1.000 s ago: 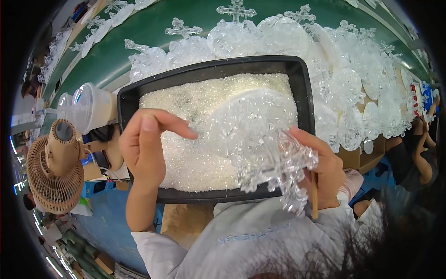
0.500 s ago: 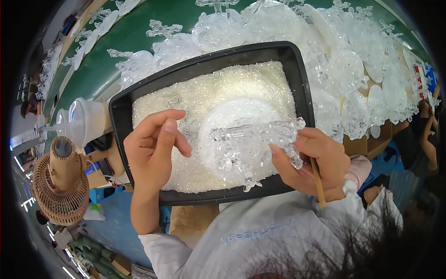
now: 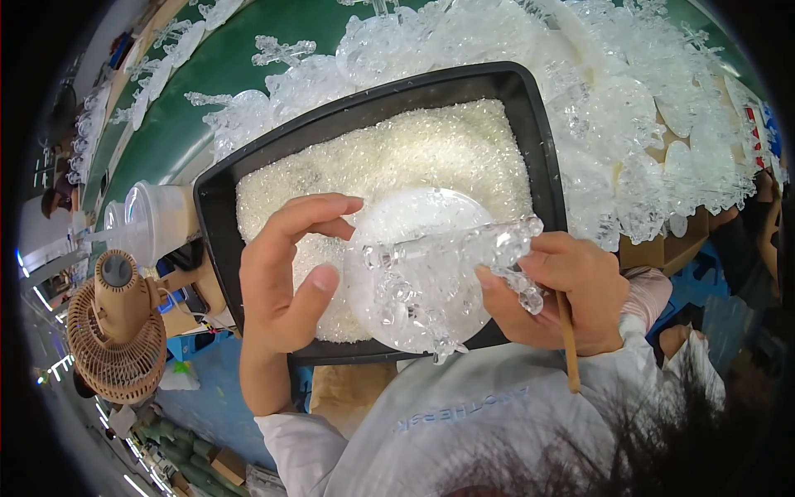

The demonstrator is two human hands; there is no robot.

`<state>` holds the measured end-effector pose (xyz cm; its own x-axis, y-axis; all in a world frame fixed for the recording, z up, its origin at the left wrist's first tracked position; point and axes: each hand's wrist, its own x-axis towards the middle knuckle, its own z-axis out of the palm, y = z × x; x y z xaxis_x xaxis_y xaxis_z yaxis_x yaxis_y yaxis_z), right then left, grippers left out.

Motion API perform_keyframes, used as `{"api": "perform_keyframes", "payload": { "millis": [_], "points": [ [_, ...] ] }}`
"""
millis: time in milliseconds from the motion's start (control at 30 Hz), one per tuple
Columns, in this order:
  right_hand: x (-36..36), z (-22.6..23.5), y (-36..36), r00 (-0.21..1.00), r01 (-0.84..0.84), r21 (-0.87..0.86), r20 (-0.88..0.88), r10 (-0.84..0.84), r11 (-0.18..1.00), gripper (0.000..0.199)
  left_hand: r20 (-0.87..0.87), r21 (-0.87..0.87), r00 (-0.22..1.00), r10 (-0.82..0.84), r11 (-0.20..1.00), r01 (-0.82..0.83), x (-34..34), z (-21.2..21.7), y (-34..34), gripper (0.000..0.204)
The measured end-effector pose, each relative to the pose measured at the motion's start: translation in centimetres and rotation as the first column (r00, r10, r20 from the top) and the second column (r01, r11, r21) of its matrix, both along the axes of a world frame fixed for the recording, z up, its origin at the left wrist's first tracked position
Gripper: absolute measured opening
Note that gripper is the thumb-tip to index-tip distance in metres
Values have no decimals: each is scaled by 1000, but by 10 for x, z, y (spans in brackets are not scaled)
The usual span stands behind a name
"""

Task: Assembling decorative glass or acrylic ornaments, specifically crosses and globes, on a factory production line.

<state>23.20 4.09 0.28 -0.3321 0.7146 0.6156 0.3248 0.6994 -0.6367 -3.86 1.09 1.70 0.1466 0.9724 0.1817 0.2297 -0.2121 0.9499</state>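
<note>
While the right hand [image 3: 571, 290] grips a clear cross [image 3: 447, 248] at one end, over the near right part of the black tray [image 3: 542, 157], a slim wooden stick [image 3: 568, 344] sits tucked against that same hand. The left hand [image 3: 286, 290] is empty, fingers and thumb curved apart, just beside the left rim of a white disc [image 3: 422, 203] (contact there I cannot tell). The disc lies under the cross, reaching the tray's near edge, and the two look joined into one piece. Pale glittering granules [image 3: 397, 137] fill the tray almost wall to wall.

As to progress, the held piece seems assembled, cross with disc; whether granules coat it, or what it lacks, does not show.

Off the tray's left edge stand lidded clear tubs [image 3: 157, 219] and a beige fan [image 3: 116, 340]. Past its far and right edges spreads a dense heap of similar crosses and discs [image 3: 604, 116], apparently further along or waiting, which I cannot tell. A separate row [image 3: 170, 74] lines the green table's [image 3: 182, 108] far left edge.
</note>
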Motion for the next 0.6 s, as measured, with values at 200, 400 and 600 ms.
{"api": "perform_keyframes", "payload": {
  "millis": [200, 400, 600],
  "points": [
    [4, 4, 3, 1000, -19, 39, 2, 19, 999, 37, -114, -126, 987, 110, 984, -124, 1, 6, 1, 38],
    [-5, -1, 2, 998, -5, 133, 67, -4, 991, 36, -863, -94, 504, -13, 986, -136, -13, -20, 8, 28],
    [-2, 2, 0, 992, -69, 58, 107, 63, 996, 36, -831, -142, 554, -48, 982, -128, -17, -43, 14, 10]
  ]
}}
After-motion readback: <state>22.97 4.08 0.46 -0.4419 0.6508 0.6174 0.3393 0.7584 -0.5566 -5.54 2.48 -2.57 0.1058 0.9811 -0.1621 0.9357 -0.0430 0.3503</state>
